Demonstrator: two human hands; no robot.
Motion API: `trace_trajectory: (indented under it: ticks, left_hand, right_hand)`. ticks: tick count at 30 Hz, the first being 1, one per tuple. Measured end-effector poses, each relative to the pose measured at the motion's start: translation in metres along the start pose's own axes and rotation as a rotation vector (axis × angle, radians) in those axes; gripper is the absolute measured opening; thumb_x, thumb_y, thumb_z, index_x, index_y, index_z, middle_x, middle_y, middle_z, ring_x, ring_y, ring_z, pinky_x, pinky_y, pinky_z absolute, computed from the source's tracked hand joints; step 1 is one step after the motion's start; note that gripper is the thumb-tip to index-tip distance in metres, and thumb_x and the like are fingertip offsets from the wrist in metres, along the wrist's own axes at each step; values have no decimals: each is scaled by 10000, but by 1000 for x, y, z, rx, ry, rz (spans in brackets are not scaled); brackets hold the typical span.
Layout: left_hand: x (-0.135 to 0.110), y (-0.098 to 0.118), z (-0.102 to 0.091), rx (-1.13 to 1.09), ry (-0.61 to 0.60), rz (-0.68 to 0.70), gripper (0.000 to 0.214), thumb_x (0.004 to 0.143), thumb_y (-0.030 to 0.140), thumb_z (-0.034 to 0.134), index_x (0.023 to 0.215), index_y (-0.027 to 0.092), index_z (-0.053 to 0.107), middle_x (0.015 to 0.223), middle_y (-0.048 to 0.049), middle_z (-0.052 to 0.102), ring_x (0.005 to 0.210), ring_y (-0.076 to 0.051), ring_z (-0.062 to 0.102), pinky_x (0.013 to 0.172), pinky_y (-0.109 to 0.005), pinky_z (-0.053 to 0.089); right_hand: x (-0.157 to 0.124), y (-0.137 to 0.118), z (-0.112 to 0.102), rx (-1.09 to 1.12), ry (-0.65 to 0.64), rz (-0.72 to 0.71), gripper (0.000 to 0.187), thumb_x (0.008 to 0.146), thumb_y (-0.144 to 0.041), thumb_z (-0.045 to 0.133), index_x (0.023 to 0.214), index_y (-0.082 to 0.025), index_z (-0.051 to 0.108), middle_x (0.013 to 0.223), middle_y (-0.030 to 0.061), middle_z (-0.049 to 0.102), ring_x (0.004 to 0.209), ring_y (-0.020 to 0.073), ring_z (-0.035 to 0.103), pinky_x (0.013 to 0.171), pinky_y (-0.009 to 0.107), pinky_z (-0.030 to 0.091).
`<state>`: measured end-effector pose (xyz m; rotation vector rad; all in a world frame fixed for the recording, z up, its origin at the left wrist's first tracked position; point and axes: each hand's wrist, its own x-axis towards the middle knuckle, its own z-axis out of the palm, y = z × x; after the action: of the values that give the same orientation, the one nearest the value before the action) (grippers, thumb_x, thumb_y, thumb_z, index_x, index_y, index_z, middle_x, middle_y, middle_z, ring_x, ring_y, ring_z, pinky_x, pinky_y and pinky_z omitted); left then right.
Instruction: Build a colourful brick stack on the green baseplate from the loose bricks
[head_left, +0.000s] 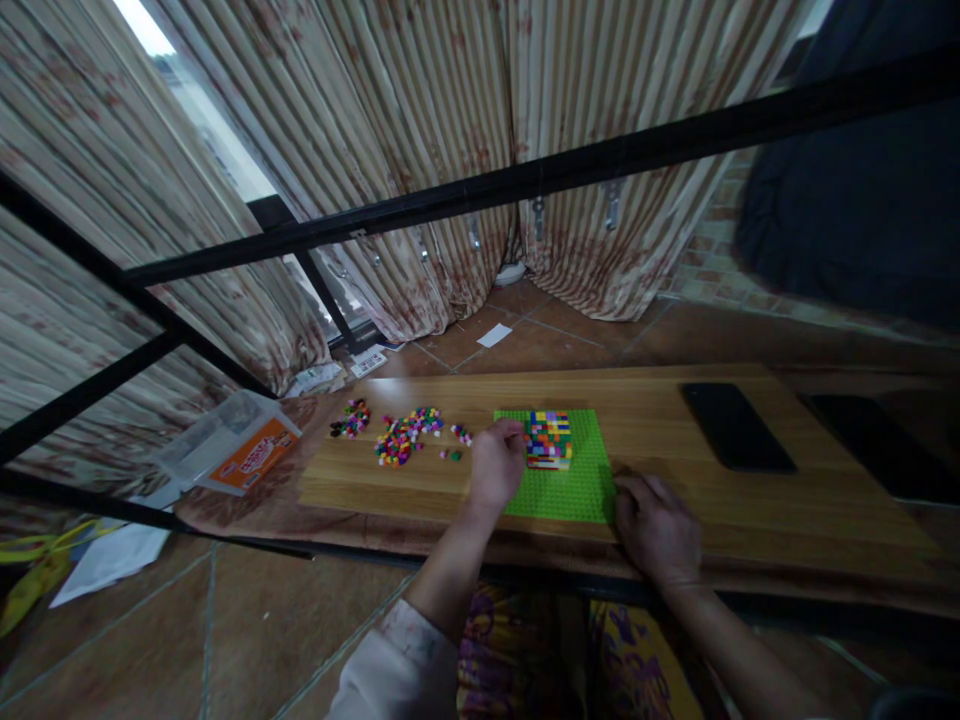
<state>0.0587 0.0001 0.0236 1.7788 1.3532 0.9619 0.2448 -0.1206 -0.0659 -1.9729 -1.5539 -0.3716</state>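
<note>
A green baseplate (581,480) lies on the wooden board (675,450), and a multicoloured brick block (548,438) stands on its far part. My left hand (496,465) rests at the plate's left edge, fingers curled and pinched close to the block's left side; whatever they hold is too small to make out. My right hand (656,525) lies on the board at the plate's near right corner, fingers bent and pressed down. Several loose small bricks (401,435) are scattered to the left of my left hand.
A black phone (735,427) lies on the board to the right. A clear plastic box with an orange label (240,445) sits off the board's left end. Black metal frame bars (525,180) cross in front of striped curtains. Papers lie on the tiled floor.
</note>
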Motion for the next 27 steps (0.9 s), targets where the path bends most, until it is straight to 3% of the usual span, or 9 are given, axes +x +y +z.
trace_trajectory:
  ticks: [14,27]
  left_hand:
    - [3,1,2,77,24,18,168,767,60,573,812,169,692,811,-45,740,769,-161,689,733,-267,533]
    - [6,-8,0,-91,-27,-49,128,762,133,582,758,164,705,695,-11,701,661,-125,630,634,-215,472]
  right_hand:
    - [0,-1,0,7,28,-13,180,848,-183,494,903,-207,664,884,25,673,728,158,603,690,248,427]
    - [0,1,1,2,14,-3,181,848,-195,494,913,-217,661,888,23,673,726,158,603,673,252,423]
